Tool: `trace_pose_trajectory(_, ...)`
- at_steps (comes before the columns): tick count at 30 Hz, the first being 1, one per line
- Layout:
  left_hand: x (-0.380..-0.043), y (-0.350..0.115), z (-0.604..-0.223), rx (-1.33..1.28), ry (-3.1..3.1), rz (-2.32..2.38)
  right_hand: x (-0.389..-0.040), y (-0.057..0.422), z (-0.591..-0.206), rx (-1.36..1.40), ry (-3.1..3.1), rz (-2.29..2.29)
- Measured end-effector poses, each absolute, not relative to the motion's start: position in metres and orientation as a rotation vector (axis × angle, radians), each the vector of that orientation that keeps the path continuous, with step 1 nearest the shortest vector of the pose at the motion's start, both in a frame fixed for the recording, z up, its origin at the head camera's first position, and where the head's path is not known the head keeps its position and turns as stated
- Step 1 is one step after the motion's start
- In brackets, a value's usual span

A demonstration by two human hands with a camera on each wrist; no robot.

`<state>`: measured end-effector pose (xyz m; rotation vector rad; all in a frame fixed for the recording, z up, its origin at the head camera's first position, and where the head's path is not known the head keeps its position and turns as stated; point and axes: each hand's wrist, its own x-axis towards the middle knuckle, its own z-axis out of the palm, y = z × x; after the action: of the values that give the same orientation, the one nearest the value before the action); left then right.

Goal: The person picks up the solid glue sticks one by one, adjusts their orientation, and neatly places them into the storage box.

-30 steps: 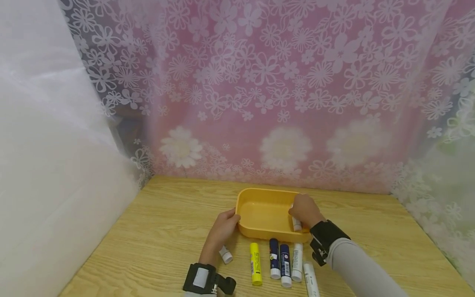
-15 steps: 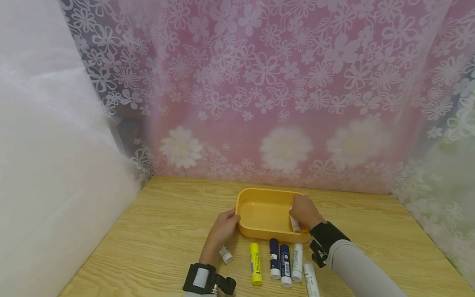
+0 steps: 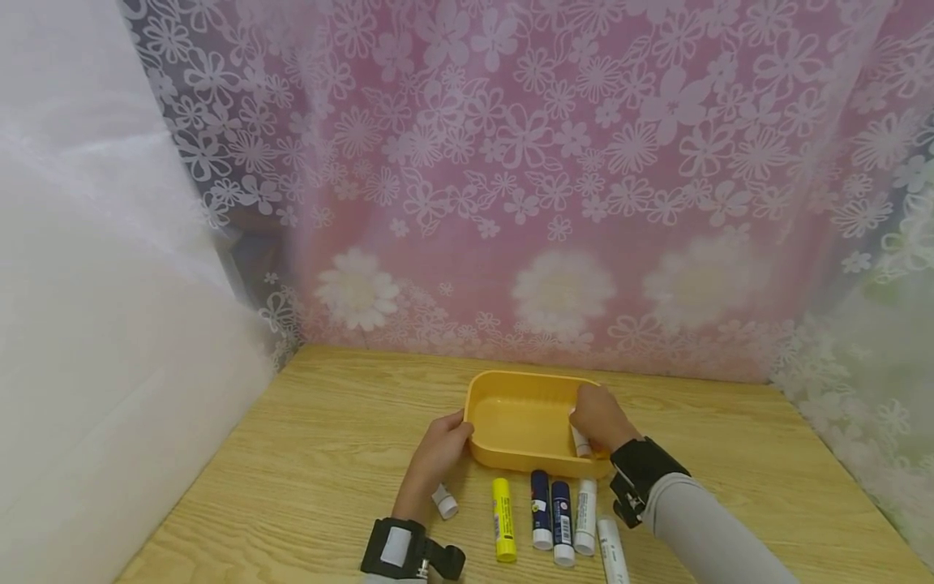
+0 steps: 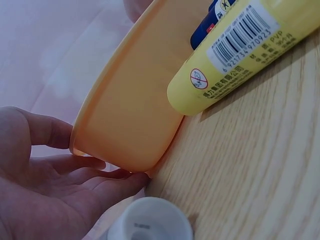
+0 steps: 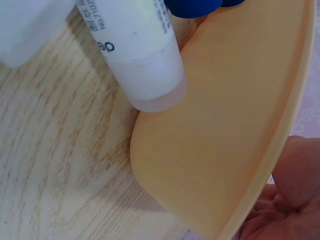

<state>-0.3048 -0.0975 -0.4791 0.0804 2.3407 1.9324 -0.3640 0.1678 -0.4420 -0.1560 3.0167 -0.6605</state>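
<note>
Yellow plastic tray (image 3: 511,460), round-cornered, resting on a wood-grained table (image 3: 328,454). A person's left hand (image 3: 439,444) grips its left end, thumb at the rim, fingers against the outer wall. At the tray's right end, the right hand (image 3: 601,415) is curled round a white tube (image 3: 580,443) inside; the tube's lower end shows, while the fingertips are hidden. On the table, nearer the person, lie from left to right a yellow glue stick (image 3: 503,519), two navy glue sticks (image 3: 561,523), a white glue stick (image 3: 586,517) and a slanting white marker-like stick (image 3: 612,551). Beside the left forearm (image 3: 413,492), partly covered, is a white-capped tube (image 3: 446,503). Behind hangs a pink floral curtain (image 3: 467,162).
</note>
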Motion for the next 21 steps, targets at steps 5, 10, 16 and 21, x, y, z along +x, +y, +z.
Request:
trace_pose_trajectory(5,-0.305,-0.097,-0.480,0.084,2.342,1.938,-0.361,0.167,-0.440,-0.167,3.015,-0.677)
trace_pose_trajectory(10,-0.306,-0.098,-0.480,0.099,2.342,1.945,-0.361,0.167,-0.438,-0.154,3.011,-0.676)
trace_pose_trajectory(16,-0.304,-0.098,-0.479,0.096,2.343,1.938,-0.367,0.170,-0.442,-0.109,2.991,-0.645)
trace_pose_trajectory(21,-0.304,-0.098,-0.478,0.091,2.355,1.926,-0.371,0.174,-0.435,-0.165,3.012,-0.646)
